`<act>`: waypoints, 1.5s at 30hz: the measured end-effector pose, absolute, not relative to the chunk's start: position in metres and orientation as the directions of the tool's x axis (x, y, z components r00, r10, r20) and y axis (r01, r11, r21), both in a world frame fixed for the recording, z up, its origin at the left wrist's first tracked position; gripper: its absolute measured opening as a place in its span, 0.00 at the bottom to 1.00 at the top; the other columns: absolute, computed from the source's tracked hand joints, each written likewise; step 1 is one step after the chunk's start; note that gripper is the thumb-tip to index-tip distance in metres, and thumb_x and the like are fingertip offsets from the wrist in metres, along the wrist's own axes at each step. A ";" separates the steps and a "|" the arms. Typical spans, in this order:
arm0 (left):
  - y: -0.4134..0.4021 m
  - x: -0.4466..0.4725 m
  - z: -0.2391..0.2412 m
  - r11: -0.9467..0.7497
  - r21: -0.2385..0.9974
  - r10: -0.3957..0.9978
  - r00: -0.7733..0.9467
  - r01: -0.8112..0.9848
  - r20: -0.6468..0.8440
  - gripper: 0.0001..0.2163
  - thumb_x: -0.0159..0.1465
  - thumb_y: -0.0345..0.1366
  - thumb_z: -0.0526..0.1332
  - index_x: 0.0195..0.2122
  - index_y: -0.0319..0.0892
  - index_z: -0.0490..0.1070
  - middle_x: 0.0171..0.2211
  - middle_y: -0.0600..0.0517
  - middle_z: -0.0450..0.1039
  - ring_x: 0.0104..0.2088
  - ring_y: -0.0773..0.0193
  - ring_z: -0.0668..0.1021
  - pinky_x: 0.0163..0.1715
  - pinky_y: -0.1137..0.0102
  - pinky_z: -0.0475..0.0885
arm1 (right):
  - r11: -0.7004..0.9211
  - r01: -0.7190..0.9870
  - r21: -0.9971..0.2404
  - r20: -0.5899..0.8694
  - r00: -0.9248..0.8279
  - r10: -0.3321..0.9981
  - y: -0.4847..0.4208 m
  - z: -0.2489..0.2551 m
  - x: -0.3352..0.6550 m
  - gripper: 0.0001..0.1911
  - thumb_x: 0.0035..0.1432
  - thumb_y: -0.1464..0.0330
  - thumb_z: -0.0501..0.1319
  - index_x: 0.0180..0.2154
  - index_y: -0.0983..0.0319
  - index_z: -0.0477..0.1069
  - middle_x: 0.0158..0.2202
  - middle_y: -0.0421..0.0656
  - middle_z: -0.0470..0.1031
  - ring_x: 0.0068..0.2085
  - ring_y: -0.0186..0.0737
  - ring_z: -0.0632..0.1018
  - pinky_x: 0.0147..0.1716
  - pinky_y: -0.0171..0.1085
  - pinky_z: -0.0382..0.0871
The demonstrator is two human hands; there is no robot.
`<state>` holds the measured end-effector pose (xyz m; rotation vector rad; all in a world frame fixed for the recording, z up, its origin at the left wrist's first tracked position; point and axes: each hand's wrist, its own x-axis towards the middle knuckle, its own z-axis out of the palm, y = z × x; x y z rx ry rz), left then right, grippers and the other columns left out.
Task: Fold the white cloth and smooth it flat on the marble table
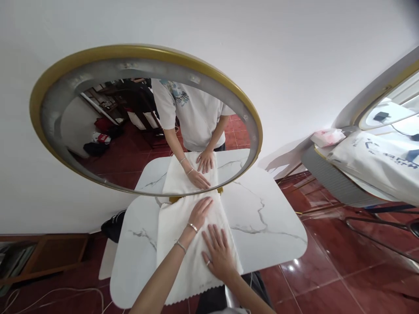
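Observation:
A white cloth (172, 237) with a scalloped front edge lies spread lengthwise over the marbled white table (268, 226), its near end hanging past the front rim. My left hand (200, 214), with two bracelets at the wrist, rests on the far part of the cloth, fingers stretched and pointing up and to the right. Nearer to me, my right hand (220, 254) lies flat on the cloth with its fingers spread and a ring on one of them. Neither hand grips anything.
An oval gold-framed mirror (147, 131) stands at the table's back, reflecting my torso and hands. To the right, a second table (340, 176) bears a tissue pack (327, 137) and a white printed cloth (376, 157). A dark bag (113, 226) sits behind the left side; a cable (78, 289) runs across the floor.

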<state>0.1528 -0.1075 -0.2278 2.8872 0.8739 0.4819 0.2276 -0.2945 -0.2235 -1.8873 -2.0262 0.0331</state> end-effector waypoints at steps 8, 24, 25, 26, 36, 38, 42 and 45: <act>-0.130 0.244 -0.236 -0.801 0.201 0.595 0.785 0.563 0.173 0.32 0.66 0.42 0.51 0.67 0.31 0.43 0.68 0.38 0.45 0.68 0.50 0.48 0.65 0.50 0.51 | 0.022 0.968 -0.250 0.215 0.034 0.976 -0.305 -0.230 0.251 0.32 0.66 0.56 0.50 0.67 0.58 0.48 0.68 0.46 0.50 0.68 0.49 0.51 0.64 0.51 0.43; -0.104 0.179 -0.229 -0.872 0.250 0.463 0.875 0.420 0.144 0.31 0.67 0.43 0.49 0.68 0.34 0.44 0.69 0.42 0.44 0.69 0.56 0.48 0.65 0.58 0.49 | -0.013 0.973 -0.231 0.171 0.053 0.984 -0.286 -0.225 0.184 0.36 0.65 0.56 0.49 0.68 0.61 0.40 0.69 0.48 0.45 0.68 0.53 0.47 0.63 0.55 0.40; -0.100 0.169 -0.229 -0.871 0.250 0.463 0.875 0.422 0.138 0.31 0.67 0.44 0.49 0.68 0.34 0.44 0.69 0.43 0.45 0.69 0.56 0.48 0.65 0.58 0.49 | -0.015 0.971 -0.240 0.171 0.057 0.984 -0.283 -0.224 0.175 0.36 0.65 0.56 0.49 0.68 0.61 0.39 0.69 0.48 0.45 0.68 0.54 0.48 0.63 0.55 0.41; -0.097 0.159 -0.229 -0.870 0.251 0.465 0.876 0.424 0.131 0.31 0.67 0.44 0.49 0.67 0.34 0.45 0.68 0.43 0.46 0.68 0.56 0.49 0.66 0.58 0.49 | -0.016 0.968 -0.249 0.169 0.060 0.984 -0.279 -0.224 0.166 0.36 0.65 0.56 0.49 0.68 0.61 0.39 0.69 0.48 0.44 0.68 0.54 0.47 0.63 0.56 0.42; -0.086 0.091 -0.227 -0.792 0.331 0.580 0.801 0.512 0.148 0.30 0.67 0.42 0.50 0.68 0.38 0.45 0.68 0.42 0.49 0.68 0.54 0.53 0.65 0.55 0.52 | 0.090 0.967 -0.238 0.202 -0.042 0.979 -0.266 -0.224 0.121 0.34 0.66 0.57 0.49 0.68 0.60 0.42 0.68 0.47 0.47 0.68 0.52 0.50 0.63 0.54 0.44; -0.094 0.076 -0.227 -0.751 0.361 0.640 0.745 0.553 0.190 0.27 0.68 0.38 0.48 0.68 0.40 0.46 0.67 0.44 0.50 0.68 0.56 0.53 0.65 0.55 0.53 | 0.109 0.969 -0.224 0.212 -0.061 0.975 -0.268 -0.224 0.125 0.34 0.65 0.57 0.50 0.68 0.60 0.43 0.68 0.47 0.49 0.68 0.52 0.51 0.62 0.53 0.47; -0.107 0.023 -0.229 -0.507 0.362 0.861 0.440 0.783 0.253 0.24 0.69 0.36 0.47 0.66 0.44 0.51 0.67 0.44 0.51 0.68 0.55 0.53 0.64 0.51 0.52 | 0.072 0.963 -0.258 0.242 -0.008 0.970 -0.258 -0.220 0.136 0.34 0.66 0.60 0.50 0.68 0.60 0.41 0.67 0.46 0.53 0.67 0.46 0.54 0.60 0.47 0.56; -0.106 -0.018 -0.231 -0.346 0.286 0.933 0.293 0.894 0.210 0.24 0.68 0.42 0.50 0.66 0.46 0.54 0.68 0.42 0.47 0.68 0.50 0.52 0.63 0.46 0.50 | 0.022 0.960 -0.280 0.281 0.060 0.958 -0.227 -0.218 0.141 0.35 0.67 0.62 0.49 0.69 0.63 0.37 0.68 0.48 0.51 0.68 0.47 0.52 0.60 0.48 0.57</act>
